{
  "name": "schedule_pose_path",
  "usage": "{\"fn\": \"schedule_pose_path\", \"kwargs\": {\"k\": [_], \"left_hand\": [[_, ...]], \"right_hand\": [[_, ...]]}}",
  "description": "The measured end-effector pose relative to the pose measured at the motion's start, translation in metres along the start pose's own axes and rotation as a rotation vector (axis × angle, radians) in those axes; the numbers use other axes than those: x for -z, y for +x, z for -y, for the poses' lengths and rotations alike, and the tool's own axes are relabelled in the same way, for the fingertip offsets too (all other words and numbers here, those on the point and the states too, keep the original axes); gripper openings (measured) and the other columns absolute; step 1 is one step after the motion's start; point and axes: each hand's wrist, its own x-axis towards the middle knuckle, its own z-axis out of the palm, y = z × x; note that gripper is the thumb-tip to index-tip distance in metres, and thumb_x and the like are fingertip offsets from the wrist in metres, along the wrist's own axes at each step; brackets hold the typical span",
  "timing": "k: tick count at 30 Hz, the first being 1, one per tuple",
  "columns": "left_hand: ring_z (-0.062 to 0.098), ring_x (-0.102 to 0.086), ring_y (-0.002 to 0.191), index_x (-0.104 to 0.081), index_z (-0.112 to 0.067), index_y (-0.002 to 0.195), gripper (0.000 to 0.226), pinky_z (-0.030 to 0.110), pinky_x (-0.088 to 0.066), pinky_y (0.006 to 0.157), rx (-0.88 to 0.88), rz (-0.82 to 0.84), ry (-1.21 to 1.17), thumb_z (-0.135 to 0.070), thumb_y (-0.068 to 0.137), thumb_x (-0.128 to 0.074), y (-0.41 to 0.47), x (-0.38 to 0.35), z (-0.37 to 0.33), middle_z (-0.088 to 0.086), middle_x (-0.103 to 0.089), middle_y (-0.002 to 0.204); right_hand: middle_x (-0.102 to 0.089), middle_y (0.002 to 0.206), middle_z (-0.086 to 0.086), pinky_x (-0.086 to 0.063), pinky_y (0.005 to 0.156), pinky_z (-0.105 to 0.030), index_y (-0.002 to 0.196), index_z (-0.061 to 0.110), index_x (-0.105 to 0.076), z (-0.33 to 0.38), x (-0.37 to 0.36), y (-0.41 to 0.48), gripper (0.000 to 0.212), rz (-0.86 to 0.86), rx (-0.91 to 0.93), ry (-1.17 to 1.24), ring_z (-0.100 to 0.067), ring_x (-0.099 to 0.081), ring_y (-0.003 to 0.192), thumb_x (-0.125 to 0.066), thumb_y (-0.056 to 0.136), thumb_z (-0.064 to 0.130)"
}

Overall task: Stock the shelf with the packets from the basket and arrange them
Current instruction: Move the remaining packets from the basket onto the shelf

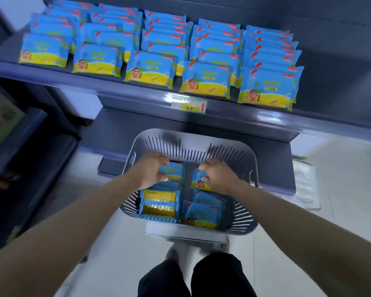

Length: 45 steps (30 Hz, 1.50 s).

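Both hands down in grey slotted plastic basket (247, 166). Left hand (151, 171) fingers curled on blue-and-yellow foil packet (173, 169); right hand (220, 176) gripping another packet (198, 179). Far above, stocked dark shelf (137, 91).

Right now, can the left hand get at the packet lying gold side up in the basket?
Probably yes. The gold-side-up packet lies uncovered on top in the basket, just nearer the person than the left hand, which is busy on another packet.

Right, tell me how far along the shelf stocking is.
Done: the shelf already carries five rows of blue-and-yellow packets, each several deep. In hand: the left hand and the right hand are both down in the grey basket, each closing on a packet at its far end. Left: several packets lie in the basket, one turned back-up.
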Motion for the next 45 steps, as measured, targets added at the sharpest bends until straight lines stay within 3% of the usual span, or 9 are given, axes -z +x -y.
{"fn": "schedule_pose_path", "kwargs": {"k": [6,12,18,22,26,31,34,39,45], "left_hand": [[0.023,-0.049,0.111,-0.057,-0.012,0.12,0.047,0.035,-0.038,0.098,0.013,0.033,-0.044,-0.031,0.079,-0.072,-0.005,-0.028,0.021,0.005,-0.056,0.117],[0.021,-0.048,0.109,-0.056,-0.014,0.122,0.047,0.034,-0.038,0.098,0.001,0.0,-0.04,-0.032,0.081,-0.07,0.004,-0.04,0.03,0.003,-0.055,0.115],[0.021,-0.049,0.109,-0.055,-0.014,0.123,0.046,0.033,-0.039,0.097,-0.036,0.004,-0.034,-0.031,0.082,-0.069,0.012,-0.052,0.029,0.002,-0.055,0.115],[0.02,-0.05,0.106,-0.056,-0.013,0.123,0.046,0.032,-0.041,0.095,-0.056,0.017,-0.04,-0.029,0.082,-0.07,0.016,-0.058,0.025,0.003,-0.056,0.113],[0.021,-0.048,0.111,-0.055,-0.013,0.124,0.045,0.032,-0.039,0.097,-0.071,0.076,-0.045,-0.028,0.084,-0.068,0.021,-0.06,0.01,0.004,-0.055,0.119],[0.022,-0.049,0.111,-0.054,-0.014,0.124,0.046,0.03,-0.04,0.095,-0.124,0.155,-0.041,-0.029,0.083,-0.069,0.035,-0.067,-0.025,0.006,-0.054,0.121],[0.022,-0.052,0.107,-0.055,-0.015,0.123,0.049,0.033,-0.044,0.092,-0.152,0.208,-0.011,-0.032,0.079,-0.072,0.045,-0.081,-0.039,0.006,-0.057,0.119],[0.025,-0.048,0.119,-0.048,-0.011,0.13,0.056,0.033,-0.04,0.097,-0.169,0.41,0.128,-0.028,0.081,-0.069,0.057,-0.113,-0.052,0.008,-0.051,0.132],[0.032,-0.057,0.106,-0.054,-0.005,0.121,0.055,0.04,-0.049,0.09,-0.257,0.616,0.421,-0.037,0.079,-0.07,0.066,-0.142,-0.054,0.016,-0.058,0.12]], "right_hand": [[-0.059,0.118,-0.016,-0.05,0.084,-0.038,0.113,0.011,-0.055,0.0,-0.049,0.013,0.026,0.278,-0.147,-0.003,-0.032,-0.055,0.106,-0.047,0.091,0.02],[-0.059,0.113,-0.013,-0.044,0.072,-0.032,0.122,0.011,-0.053,-0.004,-0.08,0.03,0.032,0.465,-0.251,0.06,-0.03,-0.057,0.098,-0.047,0.092,0.02],[-0.06,0.119,-0.012,-0.05,0.087,-0.034,0.125,0.015,-0.056,-0.007,-0.107,0.038,0.046,0.483,-0.294,0.1,-0.03,-0.058,0.104,-0.06,0.084,0.036],[-0.06,0.12,-0.011,-0.048,0.089,-0.033,0.125,0.012,-0.055,-0.007,-0.101,0.039,0.045,0.543,-0.284,0.083,-0.028,-0.057,0.106,-0.059,0.086,0.032],[-0.046,0.139,-0.012,-0.04,0.097,-0.03,0.141,0.008,-0.037,-0.011,-0.069,0.034,0.047,0.451,-0.265,0.177,-0.028,-0.048,0.123,-0.045,0.095,0.013],[-0.053,0.125,-0.022,-0.045,0.077,-0.035,0.138,0.005,-0.028,-0.02,-0.015,0.023,0.053,0.234,-0.304,0.147,-0.038,-0.056,0.108,-0.047,0.088,-0.001],[-0.053,0.126,-0.022,-0.045,0.078,-0.037,0.138,0.003,-0.028,-0.022,0.006,0.013,0.056,0.19,-0.313,0.085,-0.038,-0.055,0.11,-0.048,0.086,-0.003],[-0.054,0.122,-0.022,-0.042,0.072,-0.036,0.133,0.004,-0.031,-0.034,0.01,-0.005,0.051,0.13,-0.34,0.09,-0.038,-0.056,0.108,-0.048,0.085,-0.004],[-0.056,0.117,-0.022,-0.04,0.068,-0.036,0.136,0.008,-0.024,-0.04,0.003,-0.011,0.057,0.048,-0.372,0.185,-0.041,-0.058,0.101,-0.047,0.085,-0.002]]}}
